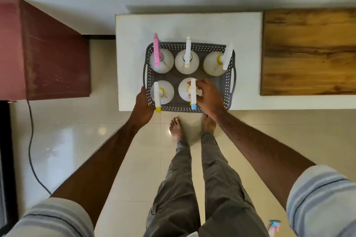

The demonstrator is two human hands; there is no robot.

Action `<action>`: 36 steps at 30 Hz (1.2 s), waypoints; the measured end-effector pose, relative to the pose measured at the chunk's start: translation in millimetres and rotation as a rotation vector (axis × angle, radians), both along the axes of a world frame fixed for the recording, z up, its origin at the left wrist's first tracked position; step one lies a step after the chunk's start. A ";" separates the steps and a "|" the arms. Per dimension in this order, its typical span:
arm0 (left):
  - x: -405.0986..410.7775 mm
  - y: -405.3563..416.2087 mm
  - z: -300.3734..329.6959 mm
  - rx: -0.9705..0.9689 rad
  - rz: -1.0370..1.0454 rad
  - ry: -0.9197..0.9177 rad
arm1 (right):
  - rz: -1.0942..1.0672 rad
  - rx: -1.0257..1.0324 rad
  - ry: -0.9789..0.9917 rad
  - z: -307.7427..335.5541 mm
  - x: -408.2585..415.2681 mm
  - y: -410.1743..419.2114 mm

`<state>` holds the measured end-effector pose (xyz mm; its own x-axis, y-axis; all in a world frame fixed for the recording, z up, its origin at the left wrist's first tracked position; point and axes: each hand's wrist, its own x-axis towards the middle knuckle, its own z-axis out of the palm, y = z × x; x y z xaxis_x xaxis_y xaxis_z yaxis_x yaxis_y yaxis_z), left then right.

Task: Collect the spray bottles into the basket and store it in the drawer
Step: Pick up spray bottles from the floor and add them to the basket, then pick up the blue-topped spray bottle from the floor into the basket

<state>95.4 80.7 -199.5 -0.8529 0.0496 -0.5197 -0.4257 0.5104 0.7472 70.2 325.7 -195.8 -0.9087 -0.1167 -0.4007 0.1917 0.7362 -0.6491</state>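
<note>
The basket [189, 76] sits on the white tabletop [133, 31], its near edge right at the tabletop's front edge, and you already have five spray bottles standing in it: three along the far row and two in the near row, with the near right corner left bare. The blue-tipped bottle [189, 90] in the middle of the near row is the one in hand; its trigger head runs toward you, nozzle out over the near rim. Your right hand [207, 95] comes at it from the right, fingers curled round the spray head, so that grip is pinching the bottle's top. Your left hand [143, 105] grips the basket's near left corner, beside the yellow-tipped bottle [160, 93]; how the fingers lie under the rim is hidden. The basket's long axis runs left to right across you, with a handle loop [233, 79] at each short end, so lifting it likely calls for one hand at each end, and the right hand must first let go of the bottle and reach further right. A further spray bottle [274, 225] seems to show blurred at the lower right. No drawer can be picked out for certain; a red cabinet [48, 54] stands to the left and a wooden surface [308, 52] to the right.
</note>
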 end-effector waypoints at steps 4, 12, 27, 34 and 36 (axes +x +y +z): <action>22.6 -5.4 0.9 -0.176 -0.093 -0.152 | -0.029 -0.033 -0.047 4.6 7.7 -1.1; 82.2 29.2 27.0 -0.424 -0.652 -0.294 | -0.167 0.038 -0.096 53.1 86.6 32.4; 292.6 274.9 86.8 -0.539 -1.818 0.643 | -0.769 0.317 -0.246 88.4 533.4 139.9; 465.7 370.2 107.7 -0.423 -2.076 0.736 | -1.083 0.329 -0.321 95.3 733.9 161.8; 513.2 397.0 107.2 -0.372 -2.144 0.755 | -1.175 0.316 -0.359 90.1 784.8 168.8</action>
<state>608.6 477.7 -92.3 0.3061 0.8434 -0.4415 0.9439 -0.2084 0.2563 855.0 494.6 -105.7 -0.2340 0.8288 -0.5083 0.9605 0.1162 -0.2527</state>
